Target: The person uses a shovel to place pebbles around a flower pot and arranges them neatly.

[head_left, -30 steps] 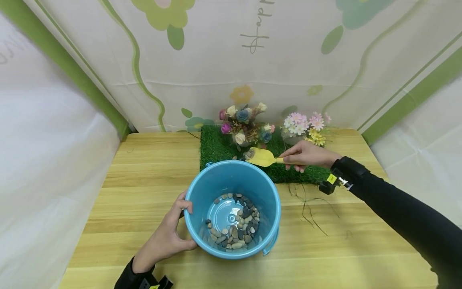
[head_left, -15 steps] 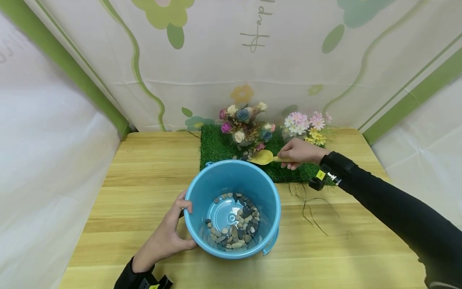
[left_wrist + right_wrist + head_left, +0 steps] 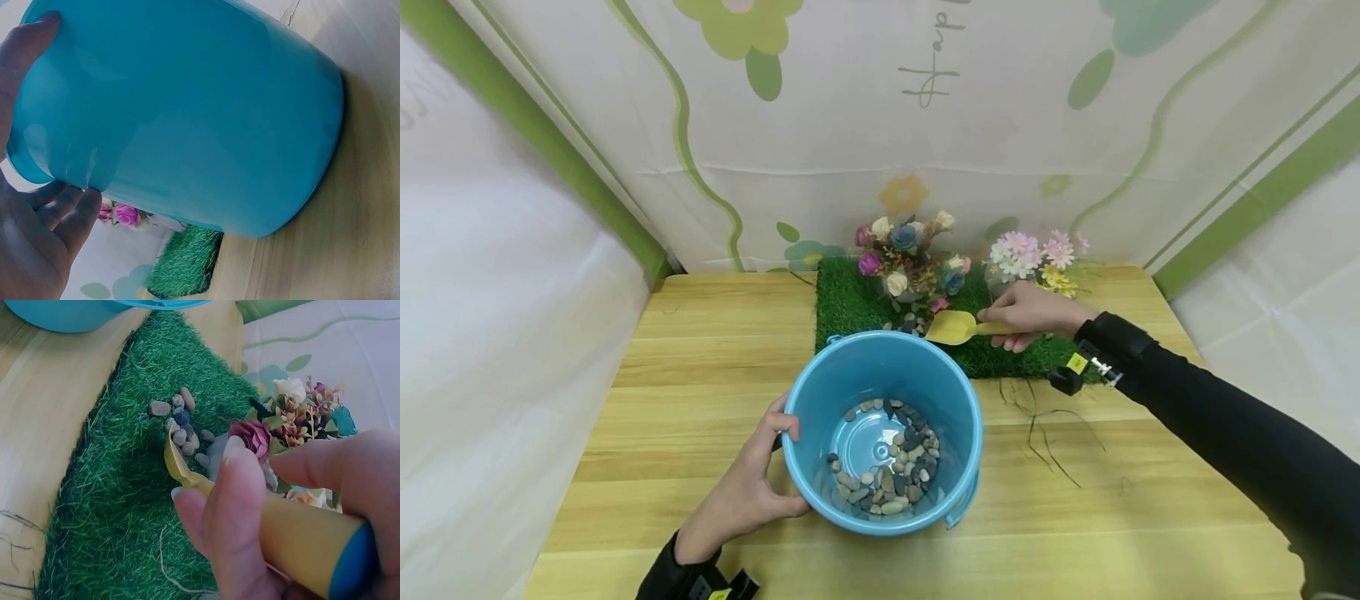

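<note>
A blue bucket (image 3: pixel 880 367) stands on the table, with several grey and tan pebbles (image 3: pixel 895 485) across its bottom. My left hand (image 3: pixel 741 496) grips its left side, fingers hooked over the rim and thumb against the outer wall. Beyond the bucket, my right hand (image 3: pixel 1028 317) holds a yellow toy shovel (image 3: pixel 953 327) by its handle. In the right wrist view the shovel's blade (image 3: pixel 176 464) sits low on the grass, its tip against a small heap of pebbles (image 3: pixel 180 422). The bucket rim hides part of that heap in the head view.
An artificial grass mat (image 3: pixel 848 296) lies at the table's back edge. On it stand a pot of mixed roses (image 3: pixel 904 240) and a pot of pink and yellow daisies (image 3: pixel 1018 254). Dark thin strands (image 3: pixel 1037 425) lie on the wood right of the bucket. A printed curtain (image 3: pixel 850 125) hangs behind.
The shovel blade, which had pebbles at its tip one second ago, has tilted and come down beside the heap. My right hand went left, then slightly back right. The left hand and bucket stayed still.
</note>
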`<state>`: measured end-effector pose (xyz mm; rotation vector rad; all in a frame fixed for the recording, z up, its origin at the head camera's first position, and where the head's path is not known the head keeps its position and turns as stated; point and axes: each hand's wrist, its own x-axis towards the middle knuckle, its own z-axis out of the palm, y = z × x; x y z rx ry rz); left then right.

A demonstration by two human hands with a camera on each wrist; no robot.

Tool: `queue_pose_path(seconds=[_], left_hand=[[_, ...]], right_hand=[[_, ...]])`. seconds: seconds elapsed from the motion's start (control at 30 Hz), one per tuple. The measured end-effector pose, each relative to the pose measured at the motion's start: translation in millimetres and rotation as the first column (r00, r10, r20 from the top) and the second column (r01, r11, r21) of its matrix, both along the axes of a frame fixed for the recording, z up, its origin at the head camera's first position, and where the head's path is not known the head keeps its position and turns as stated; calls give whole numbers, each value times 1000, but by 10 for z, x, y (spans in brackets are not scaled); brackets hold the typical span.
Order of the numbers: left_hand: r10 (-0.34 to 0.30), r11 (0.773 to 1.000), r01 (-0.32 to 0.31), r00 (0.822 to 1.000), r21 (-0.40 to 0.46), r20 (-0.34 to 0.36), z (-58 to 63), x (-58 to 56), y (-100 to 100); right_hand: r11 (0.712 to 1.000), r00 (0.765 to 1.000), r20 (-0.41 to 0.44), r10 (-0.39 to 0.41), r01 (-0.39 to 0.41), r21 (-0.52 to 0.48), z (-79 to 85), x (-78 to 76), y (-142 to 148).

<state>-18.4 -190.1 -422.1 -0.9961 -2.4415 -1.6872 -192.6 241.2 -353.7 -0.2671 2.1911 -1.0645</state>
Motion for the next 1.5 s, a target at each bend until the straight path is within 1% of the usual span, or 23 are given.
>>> queue_pose_path(seconds=[0.17,0.3,0.43,0.57,0.77,0.9,1.07,1.23,1.33,1.4,1.5], left_hand=[[5,1000,-5,1000,-3,3,8,2,-2],[6,1000,-6,1000,-4,-3,12,-5,-6],[8,1000,-8,1000,-9,-1,20,-6,-9],[5,1000,-5,1000,-8,-1,22,-9,-10],[-2,1000,2,1000,1,-3,12,-13,-8],[-4,1000,4,1000,7,-16,3,-14,-6],[-4,1000,5,1000,10,-21,-6,-8,-4],[3,1000,-3,1000,-1,8,1,3,-2],[10,1000,-10,1000,-8,23,8,6,-1],[14,1000,-13,999,-10,31,11,6,0],[14,1000,-14,999,-9,34,13,3,3]], right_hand=[[1000,1000,-26,-11,11,2,25,61,78],[999,999,-41,-23,21,-31,5,132,156],[995,998,-27,-63,61,-73,-109,223,234],[984,990,-25,-140,136,-119,-263,345,280],[955,969,-31,-247,237,-180,-459,578,297],[923,952,8,-307,300,-241,-568,723,274],[884,926,58,-374,375,-279,-691,876,213],[860,903,55,-426,423,-285,-817,1002,165],[842,890,67,-451,449,-300,-881,1057,135],[832,886,78,-457,456,-315,-916,1086,116],[827,889,89,-450,452,-335,-954,1125,96]])
